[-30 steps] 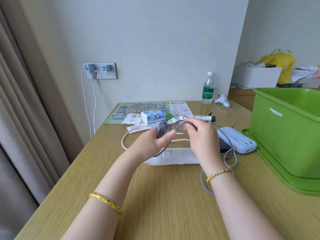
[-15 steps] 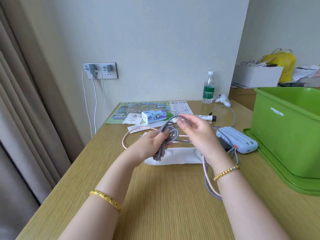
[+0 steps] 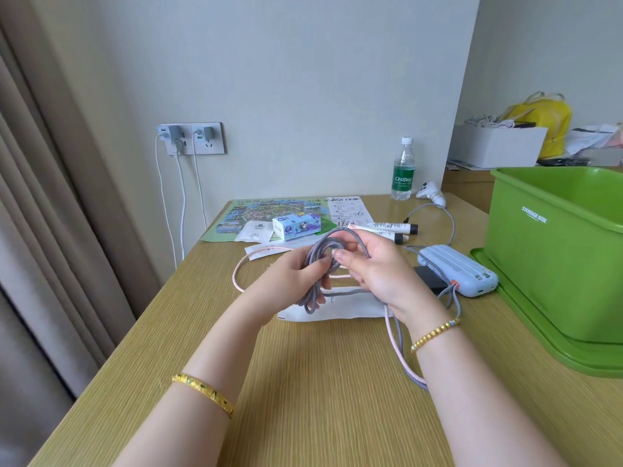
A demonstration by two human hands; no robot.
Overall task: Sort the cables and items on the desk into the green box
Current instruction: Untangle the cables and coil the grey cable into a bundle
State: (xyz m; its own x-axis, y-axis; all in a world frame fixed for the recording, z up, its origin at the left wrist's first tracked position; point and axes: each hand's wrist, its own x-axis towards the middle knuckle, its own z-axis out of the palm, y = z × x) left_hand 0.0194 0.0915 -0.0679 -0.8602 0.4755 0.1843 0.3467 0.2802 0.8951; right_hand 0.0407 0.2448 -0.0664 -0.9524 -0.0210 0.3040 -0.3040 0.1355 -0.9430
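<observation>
Head view
Grip, left hand (image 3: pixel 296 274): my fingers curl round the coiled grey cable (image 3: pixel 325 251), holding its loops bunched.
Grip, right hand (image 3: pixel 377 271): my thumb and fingers pinch the same coil's top loop; the hands touch across it.
Cable tail: it hangs below my grip and runs under my right wrist beside a pink cable (image 3: pixel 399 352).
Paper slip (image 3: pixel 350 306): flat on the desk (image 3: pixel 320 399), under my grip.
Power bank (image 3: pixel 458 269): just right of my right hand.
Green box (image 3: pixel 546 251): farther right, well apart from the coil.
</observation>
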